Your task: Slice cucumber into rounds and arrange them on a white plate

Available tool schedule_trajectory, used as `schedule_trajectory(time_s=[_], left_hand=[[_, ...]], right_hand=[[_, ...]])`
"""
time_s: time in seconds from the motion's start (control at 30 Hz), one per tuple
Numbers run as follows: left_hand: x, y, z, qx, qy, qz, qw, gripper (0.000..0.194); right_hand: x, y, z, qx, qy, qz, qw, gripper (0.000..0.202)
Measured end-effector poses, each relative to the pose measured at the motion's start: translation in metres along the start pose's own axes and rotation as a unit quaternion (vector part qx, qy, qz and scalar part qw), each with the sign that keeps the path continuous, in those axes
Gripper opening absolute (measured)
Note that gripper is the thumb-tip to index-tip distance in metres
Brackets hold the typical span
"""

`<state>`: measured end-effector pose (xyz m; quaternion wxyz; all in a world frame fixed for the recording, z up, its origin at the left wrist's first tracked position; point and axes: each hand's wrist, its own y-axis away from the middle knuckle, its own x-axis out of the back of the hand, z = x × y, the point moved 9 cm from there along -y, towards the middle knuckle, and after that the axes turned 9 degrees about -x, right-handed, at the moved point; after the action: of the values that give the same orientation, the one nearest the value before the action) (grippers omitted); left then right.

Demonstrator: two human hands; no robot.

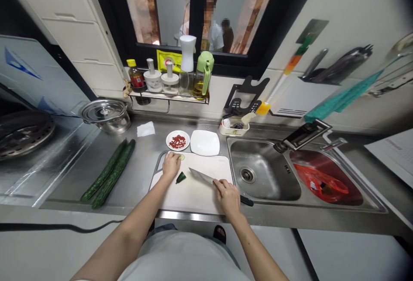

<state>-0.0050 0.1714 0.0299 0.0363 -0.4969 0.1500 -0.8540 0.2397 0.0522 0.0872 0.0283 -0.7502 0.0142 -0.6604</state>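
Observation:
My right hand point(228, 197) is wrapped around the black handle of a kitchen knife point(200, 174), whose blade points left over the white cutting board point(196, 199). Near the board's upper left corner, my left hand point(171, 165) has its fingers drawn together at a thin, pale green cucumber slice point(181, 157). A dark green cucumber end piece point(181, 177) lies on the board between the two hands. Just beyond the board stand a small plate of chopped red pieces point(177, 140) and a white square plate point(204, 143).
Two long cucumbers point(111, 175) lie on the steel counter at left, with a lidded pot point(106, 115) behind. A sink point(269, 177) adjoins the board's right side; a red plastic bag point(325, 184) sits in its second basin. Seasoning bottles point(187, 72) line a shelf beneath the window.

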Motion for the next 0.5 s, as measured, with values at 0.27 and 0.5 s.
schedule_trajectory(time_s=[0.27, 0.5], left_hand=[[0.015, 0.031, -0.009, 0.034, 0.105, 0.090, 0.990, 0.021], [0.026, 0.070, 0.012, 0.001, 0.155, 0.079, 0.985, 0.021]], right_hand=[[0.002, -0.002, 0.002, 0.002, -0.003, -0.008, 1.000, 0.034], [-0.001, -0.011, 0.002, -0.008, -0.010, -0.027, 1.000, 0.036]])
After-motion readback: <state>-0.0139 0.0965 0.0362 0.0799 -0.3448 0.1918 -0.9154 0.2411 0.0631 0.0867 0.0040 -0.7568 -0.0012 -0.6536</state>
